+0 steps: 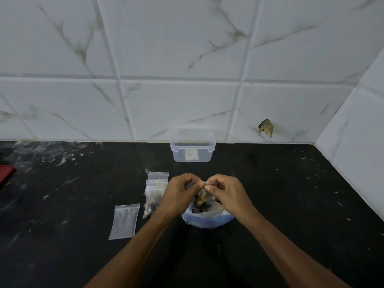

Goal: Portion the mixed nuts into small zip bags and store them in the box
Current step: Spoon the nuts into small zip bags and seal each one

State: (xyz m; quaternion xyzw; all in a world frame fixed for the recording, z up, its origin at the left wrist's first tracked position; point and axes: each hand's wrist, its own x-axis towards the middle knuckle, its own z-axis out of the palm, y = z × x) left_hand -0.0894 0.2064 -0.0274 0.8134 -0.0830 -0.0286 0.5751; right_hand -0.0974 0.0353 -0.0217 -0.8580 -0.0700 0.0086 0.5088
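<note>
My left hand (179,194) and my right hand (225,194) both pinch the top edge of a small zip bag (201,198) with nuts inside. They hold it above a larger plastic bag of mixed nuts (207,219) on the black counter. To the left lies a pile of filled zip bags (154,192). An empty zip bag (124,221) lies flat further left. The clear plastic box (192,147) stands open against the wall, behind my hands.
The black counter (291,204) carries white smears and specks. A red object (6,172) sits at the left edge. White marble-look tiles form the back wall, with a broken hole (266,126) at the right, and a side wall closes the right end.
</note>
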